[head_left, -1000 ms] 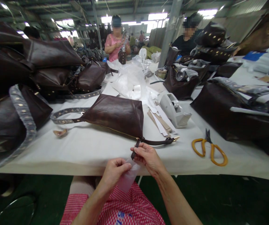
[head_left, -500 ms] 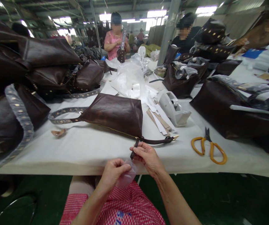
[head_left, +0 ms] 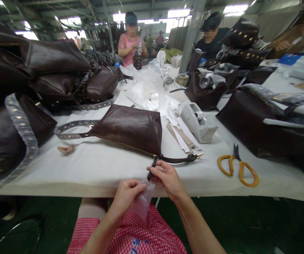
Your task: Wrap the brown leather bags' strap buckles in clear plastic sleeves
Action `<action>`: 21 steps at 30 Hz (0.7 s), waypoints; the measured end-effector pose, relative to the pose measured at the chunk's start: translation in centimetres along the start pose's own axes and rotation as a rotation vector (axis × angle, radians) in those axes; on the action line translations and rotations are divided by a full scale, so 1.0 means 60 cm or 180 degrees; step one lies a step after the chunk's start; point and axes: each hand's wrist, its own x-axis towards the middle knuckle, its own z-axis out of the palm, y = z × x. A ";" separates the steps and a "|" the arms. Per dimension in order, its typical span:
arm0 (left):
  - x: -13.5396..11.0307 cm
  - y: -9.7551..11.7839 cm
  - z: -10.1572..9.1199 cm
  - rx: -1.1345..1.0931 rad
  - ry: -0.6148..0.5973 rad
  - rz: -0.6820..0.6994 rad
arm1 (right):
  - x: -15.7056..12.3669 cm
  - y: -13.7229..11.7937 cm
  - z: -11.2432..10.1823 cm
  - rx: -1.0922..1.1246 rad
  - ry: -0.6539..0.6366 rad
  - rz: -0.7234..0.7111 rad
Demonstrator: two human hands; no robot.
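A dark brown leather handbag (head_left: 130, 127) lies on its side in front of me. Between the thumb and fingers of my right hand (head_left: 165, 174) is a narrow dark leather zipper pull (head_left: 152, 170) hanging from the bag's near right corner. My left hand (head_left: 129, 194) pinches a thin translucent plastic sheet (head_left: 143, 203), which droops over the table edge just below the pull's tip. A short buckled strap (head_left: 177, 160) runs right from that same corner. The bag's wrapped, studded strap (head_left: 67, 128) loops out to the left.
Yellow-handled scissors (head_left: 238, 165) lie to the right, nearer than a grey tape dispenser (head_left: 198, 123) and paper strips (head_left: 180, 135). Dark bags are piled left (head_left: 56, 60) and right (head_left: 268, 123). Clear plastic (head_left: 148, 86) heaps behind. Co-workers (head_left: 130, 42) stand across the table.
The plastic sheet in my left hand has gone from a rounded, bunched shape to a longer pointed one hanging lower. Both hands stay nearly in place, and the bag has not moved.
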 end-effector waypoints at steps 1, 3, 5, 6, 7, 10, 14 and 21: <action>-0.001 0.000 0.000 -0.0035 0.0007 -0.0016 | 0.000 0.001 0.000 -0.0008 -0.0004 -0.0012; -0.003 0.001 -0.001 -0.0115 0.0013 -0.0066 | 0.000 0.002 -0.001 -0.0026 -0.0013 -0.0038; -0.005 0.001 -0.003 -0.0199 -0.0023 -0.0136 | 0.000 0.002 -0.001 -0.0032 -0.0025 -0.0065; -0.006 0.001 -0.004 -0.0238 -0.0049 -0.0167 | 0.000 0.002 -0.001 -0.0036 -0.0031 -0.0077; -0.006 0.001 -0.005 -0.0266 -0.0068 -0.0191 | 0.000 0.002 -0.001 -0.0044 -0.0038 -0.0087; -0.007 0.000 -0.007 -0.0278 -0.0039 -0.0236 | -0.001 0.002 0.000 -0.0079 -0.0047 -0.0094; -0.007 0.000 -0.010 -0.0307 0.0018 -0.0277 | -0.003 0.001 0.002 -0.0121 -0.0056 -0.0113; -0.006 0.003 -0.013 -0.0261 -0.0129 -0.0187 | -0.002 0.005 -0.001 -0.0162 -0.0035 -0.0162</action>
